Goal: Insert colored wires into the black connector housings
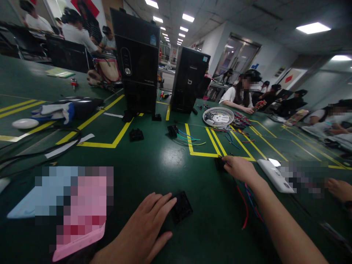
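My left hand (147, 220) lies low over the green table with its fingers stretched out. Its fingertips touch the edge of a flat black plastic piece (183, 207) that has a recessed face. Farther right, my right hand (239, 168) pinches a small black plastic block (219, 163). Red and blue wires (243, 209) run out under my right forearm; whether they join that block is hidden. A similar black block with blue and green wires (173, 131) rests beyond my hands, and another black piece (136, 135) sits to its left.
Two black computer towers (137, 66) stand at the back. A white round basket (218, 116) with parts is at back right, near loose wires. A white power bank-like box (275, 176) lies right, by another person's hand (341, 189). A pink case (82, 240) and cables (68, 132) are left.
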Motion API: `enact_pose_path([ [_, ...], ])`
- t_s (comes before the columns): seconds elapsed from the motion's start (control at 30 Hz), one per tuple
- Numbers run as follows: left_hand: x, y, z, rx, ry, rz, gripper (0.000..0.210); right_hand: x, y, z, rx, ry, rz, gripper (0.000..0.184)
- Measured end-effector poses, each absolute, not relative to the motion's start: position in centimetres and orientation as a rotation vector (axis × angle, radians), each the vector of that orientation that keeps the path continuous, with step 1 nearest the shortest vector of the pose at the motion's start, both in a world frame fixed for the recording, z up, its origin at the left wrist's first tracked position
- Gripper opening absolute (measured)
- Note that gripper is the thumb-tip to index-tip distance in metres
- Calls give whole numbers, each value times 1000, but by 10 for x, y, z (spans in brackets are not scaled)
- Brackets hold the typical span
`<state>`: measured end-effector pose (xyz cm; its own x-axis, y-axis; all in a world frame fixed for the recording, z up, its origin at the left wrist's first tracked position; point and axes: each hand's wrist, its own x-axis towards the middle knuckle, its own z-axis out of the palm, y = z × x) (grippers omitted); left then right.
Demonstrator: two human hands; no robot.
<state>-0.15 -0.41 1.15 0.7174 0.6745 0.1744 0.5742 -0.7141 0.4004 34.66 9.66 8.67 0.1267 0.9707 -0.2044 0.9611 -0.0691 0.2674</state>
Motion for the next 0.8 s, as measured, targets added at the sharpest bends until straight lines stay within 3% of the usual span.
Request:
enact_pose_path([
  [0.4,-2,-7,15,2597,965,491,71,323,86,102,2107,1858,144,27],
  [0.53,-2,-8,13,2592,962,514,71,289,59,105,2035,2089,210,37],
  [0.6,-2,-10,10,2583,976,559,66,269,41,103,1837,2324,113,43],
  [0.7,-2,-13,8,2552,988,658,57,241,15,91,1327,2795,-328,79],
  [0.8,-2,-14,10,2481,999,723,52,222,3,78,1185,2939,-434,68],
])
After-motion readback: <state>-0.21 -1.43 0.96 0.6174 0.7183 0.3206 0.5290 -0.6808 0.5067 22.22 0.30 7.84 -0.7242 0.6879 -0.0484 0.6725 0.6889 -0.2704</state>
